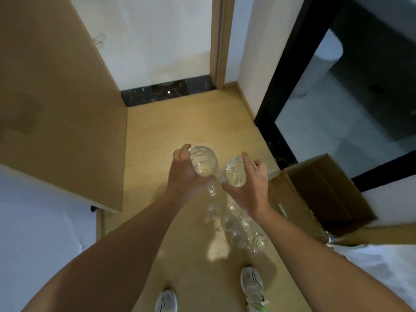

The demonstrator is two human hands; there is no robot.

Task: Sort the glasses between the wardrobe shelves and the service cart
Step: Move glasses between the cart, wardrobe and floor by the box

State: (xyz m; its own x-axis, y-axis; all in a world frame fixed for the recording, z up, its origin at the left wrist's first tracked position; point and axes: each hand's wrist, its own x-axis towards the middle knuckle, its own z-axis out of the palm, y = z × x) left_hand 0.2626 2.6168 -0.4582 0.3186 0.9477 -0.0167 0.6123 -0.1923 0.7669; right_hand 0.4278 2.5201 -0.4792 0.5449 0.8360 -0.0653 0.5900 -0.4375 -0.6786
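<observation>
A person's left hand [188, 174] and right hand [249, 188], fingers curled round one glass [203, 162] each, carry both for sorting above more glasses on the floor [238, 228].

Light wood floor [180, 122] carries a cluster of clear glasses [238, 228] near the middle, an open cardboard box [319, 194] just right of them, and two white sneakers [252, 287] at the near edge.

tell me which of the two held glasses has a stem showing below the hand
The glass in the left hand: its stem pokes out under the palm. The right hand's glass shows only its bowl.
</observation>
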